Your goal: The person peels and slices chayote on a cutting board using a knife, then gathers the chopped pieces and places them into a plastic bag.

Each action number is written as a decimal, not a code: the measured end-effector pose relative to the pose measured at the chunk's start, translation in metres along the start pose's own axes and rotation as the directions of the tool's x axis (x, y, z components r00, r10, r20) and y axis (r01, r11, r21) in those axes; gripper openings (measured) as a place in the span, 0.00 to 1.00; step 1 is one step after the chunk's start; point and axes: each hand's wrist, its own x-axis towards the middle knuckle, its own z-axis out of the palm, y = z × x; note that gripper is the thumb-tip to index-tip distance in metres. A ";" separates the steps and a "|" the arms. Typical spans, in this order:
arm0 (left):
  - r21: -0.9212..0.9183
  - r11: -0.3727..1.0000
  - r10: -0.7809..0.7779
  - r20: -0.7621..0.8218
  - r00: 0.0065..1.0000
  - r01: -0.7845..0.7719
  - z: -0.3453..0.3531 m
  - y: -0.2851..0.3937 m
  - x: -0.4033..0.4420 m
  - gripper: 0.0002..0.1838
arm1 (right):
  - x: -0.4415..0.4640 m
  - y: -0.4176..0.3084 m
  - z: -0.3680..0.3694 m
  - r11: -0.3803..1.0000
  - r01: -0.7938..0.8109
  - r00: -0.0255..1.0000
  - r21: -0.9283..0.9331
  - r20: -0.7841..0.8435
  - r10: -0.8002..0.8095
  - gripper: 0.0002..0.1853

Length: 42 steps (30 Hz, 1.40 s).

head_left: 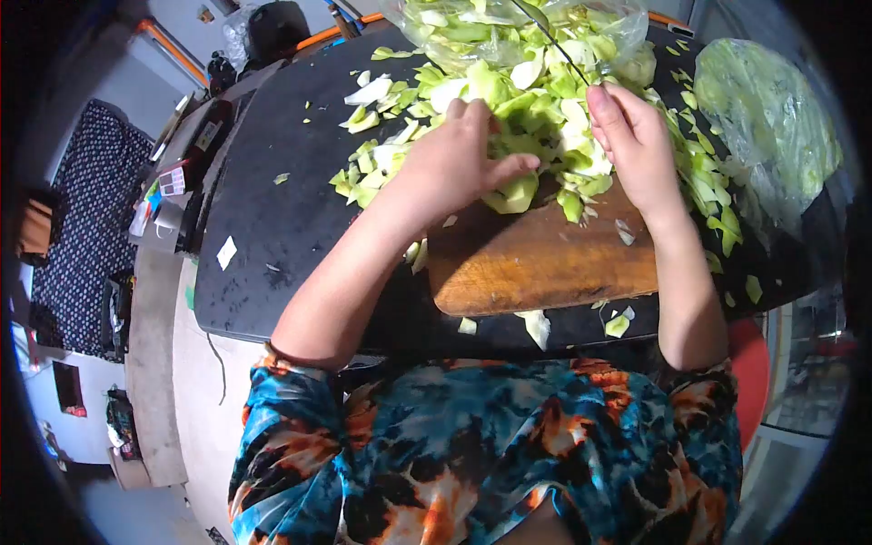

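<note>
Pale-green and white vegetable slices (490,86): loose heap over the far part of a brown wooden cutting board (545,259), spilling onto the black surface (272,213) both sides. Left hand (459,163) is on the heap, thumb apart from fingers; fingertips partly buried, can't tell if they grip any slices. Right hand (631,141) is clamped on a thin, dark, blade-like tool (565,56), seen nearly edge-on. Risks, my read: if that's a blade, a careless swing toward the left hand could nick buried fingers. Tip could also snag the open clear plastic bag (636,27) beyond. Pushing the heap sideways may shed more slices.
</note>
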 end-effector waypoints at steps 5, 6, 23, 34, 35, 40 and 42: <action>-0.138 0.990 -0.014 0.069 0.998 0.023 0.011 0.000 0.014 0.38 | -0.001 -0.005 -0.003 0.996 0.079 0.996 -0.040 -0.031 -0.080 0.24; -0.196 0.979 -0.026 0.173 0.985 0.061 0.009 -0.002 0.019 0.37 | -0.002 -0.006 -0.003 0.995 0.081 0.996 -0.062 -0.023 -0.083 0.24; -0.831 -0.485 -0.148 0.386 0.911 0.273 0.021 -0.041 -0.037 0.28 | -0.032 -0.040 0.023 0.920 0.295 0.930 -0.259 0.297 -0.215 0.20; -0.701 -0.673 0.097 0.235 0.967 0.237 0.026 -0.046 -0.042 0.30 | -0.067 -0.048 0.064 0.675 0.664 0.732 -0.323 0.464 -0.499 0.27; -0.739 -0.641 0.093 0.193 0.977 0.207 0.029 -0.047 -0.042 0.30 | -0.068 -0.047 0.064 0.685 0.656 0.737 -0.316 0.462 -0.493 0.27; -0.821 -0.558 -0.004 0.149 0.989 0.122 0.029 -0.044 -0.040 0.30 | -0.064 -0.042 0.059 0.681 0.635 0.754 -0.364 0.482 -0.445 0.28; -0.802 -0.587 -0.163 0.251 0.954 0.111 0.015 -0.027 -0.049 0.29 | -0.043 -0.031 0.050 0.640 0.517 0.855 -0.568 0.368 -0.364 0.29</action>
